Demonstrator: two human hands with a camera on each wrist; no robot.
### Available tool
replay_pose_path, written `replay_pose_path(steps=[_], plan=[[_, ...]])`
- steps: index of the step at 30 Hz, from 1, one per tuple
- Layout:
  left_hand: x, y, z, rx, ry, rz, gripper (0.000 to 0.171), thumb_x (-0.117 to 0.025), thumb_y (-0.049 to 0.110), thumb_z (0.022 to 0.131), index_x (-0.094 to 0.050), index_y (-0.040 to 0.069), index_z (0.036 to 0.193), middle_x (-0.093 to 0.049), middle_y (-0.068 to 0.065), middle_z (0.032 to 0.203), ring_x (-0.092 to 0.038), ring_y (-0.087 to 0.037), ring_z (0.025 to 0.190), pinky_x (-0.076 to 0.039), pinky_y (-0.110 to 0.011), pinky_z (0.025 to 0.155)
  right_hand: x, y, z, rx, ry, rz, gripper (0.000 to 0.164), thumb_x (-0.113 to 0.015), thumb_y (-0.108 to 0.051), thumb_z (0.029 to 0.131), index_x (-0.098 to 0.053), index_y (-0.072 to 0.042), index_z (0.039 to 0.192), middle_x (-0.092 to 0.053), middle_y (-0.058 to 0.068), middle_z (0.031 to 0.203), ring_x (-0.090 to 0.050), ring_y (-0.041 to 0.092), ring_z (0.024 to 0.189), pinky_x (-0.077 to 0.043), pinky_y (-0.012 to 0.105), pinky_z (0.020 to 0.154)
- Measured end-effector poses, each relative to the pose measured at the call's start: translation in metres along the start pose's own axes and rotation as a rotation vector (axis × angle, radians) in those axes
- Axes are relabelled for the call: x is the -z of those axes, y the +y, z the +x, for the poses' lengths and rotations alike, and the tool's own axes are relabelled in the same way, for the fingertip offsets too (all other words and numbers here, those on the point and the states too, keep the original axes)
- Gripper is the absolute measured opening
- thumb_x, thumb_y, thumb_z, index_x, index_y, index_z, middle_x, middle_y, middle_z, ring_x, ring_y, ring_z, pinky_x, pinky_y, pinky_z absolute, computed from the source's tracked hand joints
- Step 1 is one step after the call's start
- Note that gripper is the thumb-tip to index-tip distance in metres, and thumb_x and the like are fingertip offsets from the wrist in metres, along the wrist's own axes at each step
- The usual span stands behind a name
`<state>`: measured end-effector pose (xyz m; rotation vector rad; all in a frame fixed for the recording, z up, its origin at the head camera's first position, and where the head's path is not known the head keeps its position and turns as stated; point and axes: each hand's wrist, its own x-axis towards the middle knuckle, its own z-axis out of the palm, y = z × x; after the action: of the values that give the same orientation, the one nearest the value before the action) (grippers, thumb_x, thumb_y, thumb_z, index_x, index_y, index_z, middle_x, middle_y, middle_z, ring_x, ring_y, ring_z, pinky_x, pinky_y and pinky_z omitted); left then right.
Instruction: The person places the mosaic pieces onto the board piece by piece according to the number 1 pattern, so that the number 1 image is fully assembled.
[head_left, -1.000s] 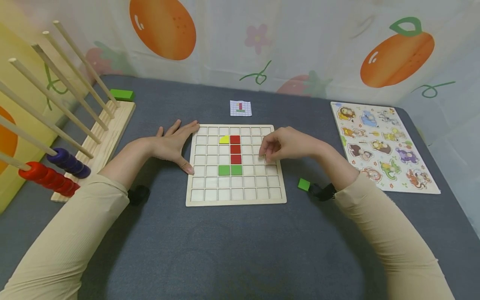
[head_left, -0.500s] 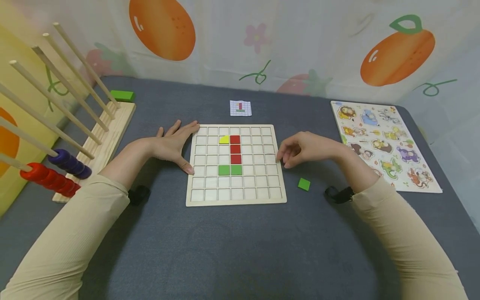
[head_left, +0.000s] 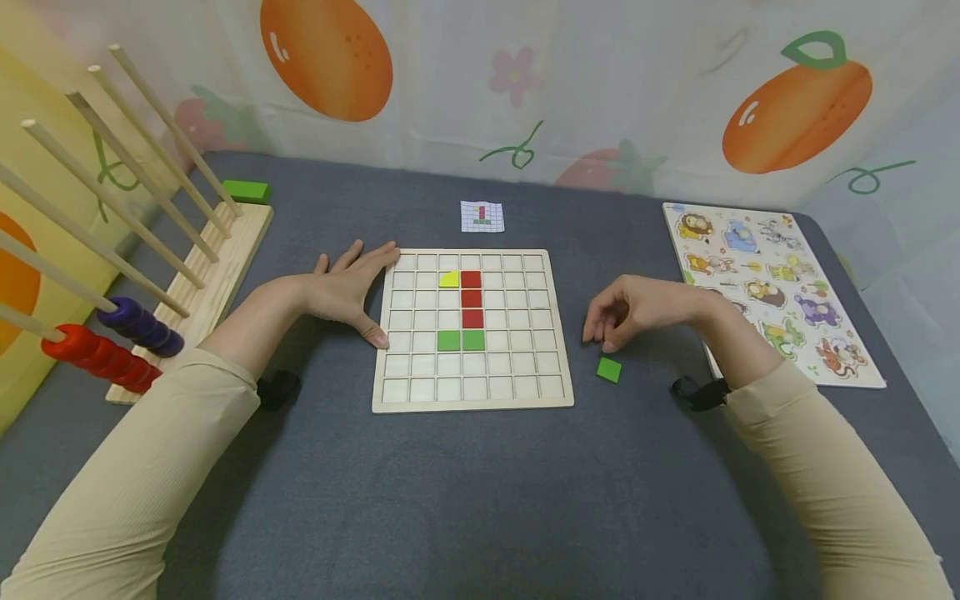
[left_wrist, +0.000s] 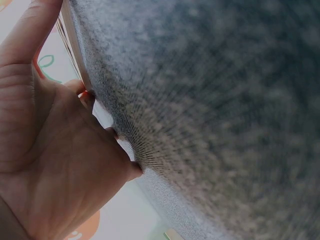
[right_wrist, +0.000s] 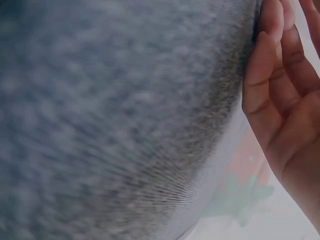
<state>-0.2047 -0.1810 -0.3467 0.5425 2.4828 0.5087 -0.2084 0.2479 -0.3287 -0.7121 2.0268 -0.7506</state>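
A pale wooden grid board (head_left: 517, 364) lies in the middle of the head view. Set in its squares are a yellow tile (head_left: 449, 280) with one cut corner, a column of red tiles (head_left: 472, 298) and two green tiles (head_left: 449, 340) side by side. My left hand (head_left: 341, 287) rests with spread fingers at the board's left edge, thumb and a fingertip touching it. To the right of the board, my right hand (head_left: 637, 310) hovers with loosely bent fingers and nothing visible in them. Just below its fingertips, a loose green tile (head_left: 609, 369) lies on the grey cloth.
A small printed pattern card (head_left: 482, 217) lies behind the board. On the left stands a wooden peg rack (head_left: 238, 246) with red rings (head_left: 97, 357) and purple rings (head_left: 142, 325), a green block (head_left: 247, 192) behind it. An animal puzzle board (head_left: 765, 292) lies at the right.
My right hand has moved off the board's right side, rightward and toward me, to just above the loose green tile. My left hand and the tiles on the board stay put.
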Motion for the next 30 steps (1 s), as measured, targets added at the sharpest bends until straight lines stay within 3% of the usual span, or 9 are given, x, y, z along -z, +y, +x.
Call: replay_pose_path(steps=[6,12,22,30], plan=[[-0.0001,-0.0003,0.0004,-0.002,-0.002,-0.001,0.138,-0.088,0.056,0.063,0.001,0.018,0.161,0.010,-0.005,0.169,0.017,-0.042,0.154,0.008,-0.077,0.112,-0.0025,0.0042,0.0005,0.033,-0.078,-0.011,0.030,-0.079,-0.010,0.082,-0.072,-0.003,0.110,-0.065,0.016,0.101,-0.053,0.011,0.075,-0.049,0.026,0.068],[0.0001,0.0011,-0.0002,0.008,-0.003,-0.005,0.137,-0.088,0.055,0.064,0.001,0.018,0.161,0.010,-0.005,0.170,0.017,-0.043,0.154,0.007,-0.077,0.112,-0.0043,0.0030,0.0026,0.053,-0.134,-0.019,0.034,-0.082,-0.009,0.078,-0.072,-0.006,0.110,-0.050,0.013,0.093,-0.042,0.018,0.078,-0.044,0.026,0.068],[-0.0012,-0.0018,-0.0011,-0.003,0.004,-0.018,0.139,-0.088,0.059,0.061,0.000,0.017,0.161,0.010,-0.005,0.170,0.018,-0.042,0.154,0.009,-0.077,0.112,-0.0065,-0.0005,0.0037,0.016,-0.167,-0.054,0.037,-0.082,-0.004,0.075,-0.070,-0.008,0.110,-0.044,0.010,0.093,-0.038,0.018,0.083,-0.041,0.025,0.071],[0.0001,0.0001,-0.0014,-0.001,-0.003,-0.013,0.137,-0.088,0.055,0.064,0.002,0.018,0.161,0.011,-0.005,0.169,0.018,-0.042,0.154,0.008,-0.077,0.112,-0.0077,-0.0042,0.0072,-0.031,-0.185,-0.132,0.036,-0.082,-0.003,0.073,-0.070,-0.017,0.105,-0.041,0.006,0.092,-0.038,0.017,0.084,-0.039,0.026,0.071]])
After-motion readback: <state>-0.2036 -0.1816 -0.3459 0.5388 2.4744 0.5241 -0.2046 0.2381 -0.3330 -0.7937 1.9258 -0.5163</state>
